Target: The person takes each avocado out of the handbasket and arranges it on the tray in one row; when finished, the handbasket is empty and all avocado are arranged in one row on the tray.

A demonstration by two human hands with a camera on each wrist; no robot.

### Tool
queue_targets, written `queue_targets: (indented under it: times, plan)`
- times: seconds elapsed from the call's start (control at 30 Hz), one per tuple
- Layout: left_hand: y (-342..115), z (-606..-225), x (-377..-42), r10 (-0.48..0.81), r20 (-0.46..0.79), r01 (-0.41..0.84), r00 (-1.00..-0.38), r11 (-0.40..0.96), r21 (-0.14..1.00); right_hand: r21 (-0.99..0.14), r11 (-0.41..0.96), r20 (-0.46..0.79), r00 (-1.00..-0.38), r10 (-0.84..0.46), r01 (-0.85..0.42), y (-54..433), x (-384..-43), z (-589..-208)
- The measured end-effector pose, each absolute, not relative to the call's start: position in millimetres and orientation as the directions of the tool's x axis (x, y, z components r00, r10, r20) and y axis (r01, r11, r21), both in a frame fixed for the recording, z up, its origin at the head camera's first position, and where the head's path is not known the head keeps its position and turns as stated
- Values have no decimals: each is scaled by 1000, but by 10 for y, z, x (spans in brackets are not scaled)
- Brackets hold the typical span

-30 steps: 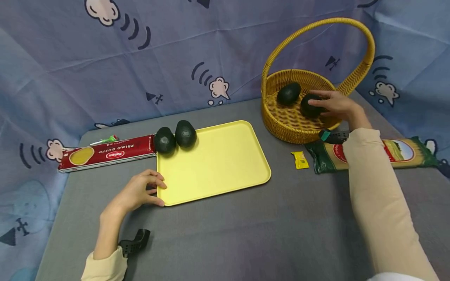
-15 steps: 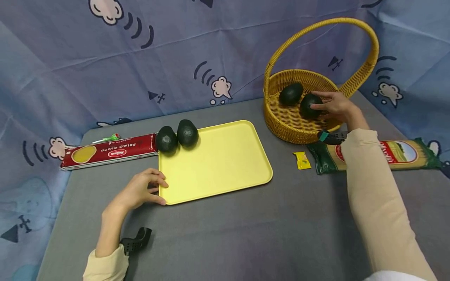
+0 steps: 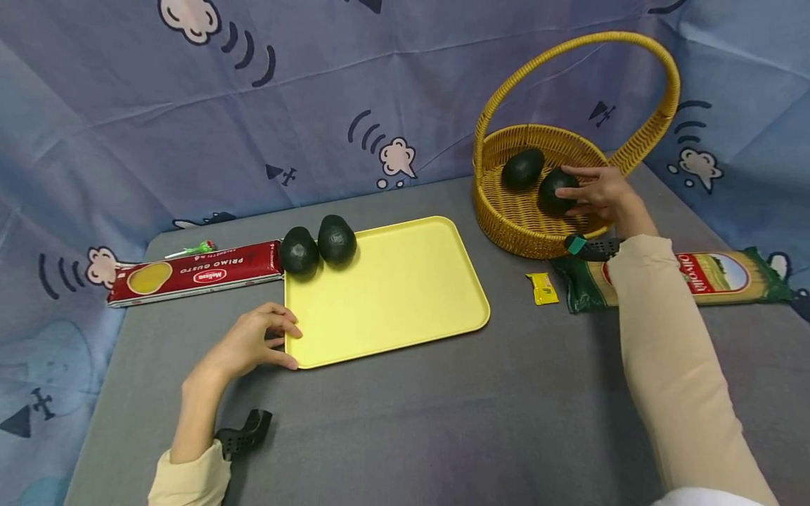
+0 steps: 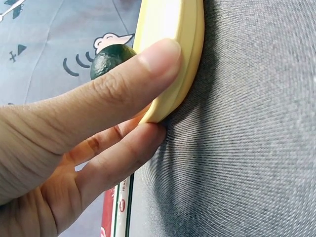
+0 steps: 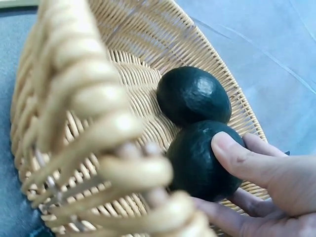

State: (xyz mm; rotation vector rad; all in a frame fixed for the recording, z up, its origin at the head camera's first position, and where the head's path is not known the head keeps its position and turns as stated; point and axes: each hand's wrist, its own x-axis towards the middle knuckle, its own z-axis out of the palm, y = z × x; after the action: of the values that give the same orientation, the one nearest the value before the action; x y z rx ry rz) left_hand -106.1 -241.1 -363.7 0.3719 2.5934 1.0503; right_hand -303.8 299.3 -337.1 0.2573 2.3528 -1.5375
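Observation:
In the head view my left hand (image 3: pixel 256 342) pinches the near left corner of a yellow tray (image 3: pixel 392 295); the left wrist view shows the thumb over the tray's rim (image 4: pixel 190 54) and fingers below it. Two dark green avocados, one left (image 3: pixel 299 251) and one right (image 3: pixel 337 240), rest at the tray's far left corner. My right hand (image 3: pixel 604 193) reaches into a yellow wicker basket (image 3: pixel 519 235) and grips an avocado (image 5: pixel 200 163), thumb on its top and fingers round its side. Another avocado (image 5: pixel 195 96) lies against it in the basket.
A red spaghetti pack (image 3: pixel 196 273) lies left of the tray, a green-tipped stick (image 3: pixel 196 249) behind it. Right of the tray are a small yellow packet (image 3: pixel 542 288) and a green-ended pasta pack (image 3: pixel 721 274), partly under the right forearm. The basket's tall handle (image 3: pixel 487 105) arches above.
My right hand has shifted slightly left with the avocado, bringing it nearer the other one in the basket. The left hand keeps its place at the tray corner.

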Motion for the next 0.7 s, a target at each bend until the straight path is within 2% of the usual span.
queue_targets:
  times: [0.4,0.7]
  plan:
    - [-2430,-3635,-1042,363,-166,155,-917,707,690,-867,257,-425,-903,68,427,2928,-2975,-3155]
    - [-2408,-3645,-1052,369,-183,146,-911,705,694,-901,186,-390,-920,51,392,2949,-2796,-3114]
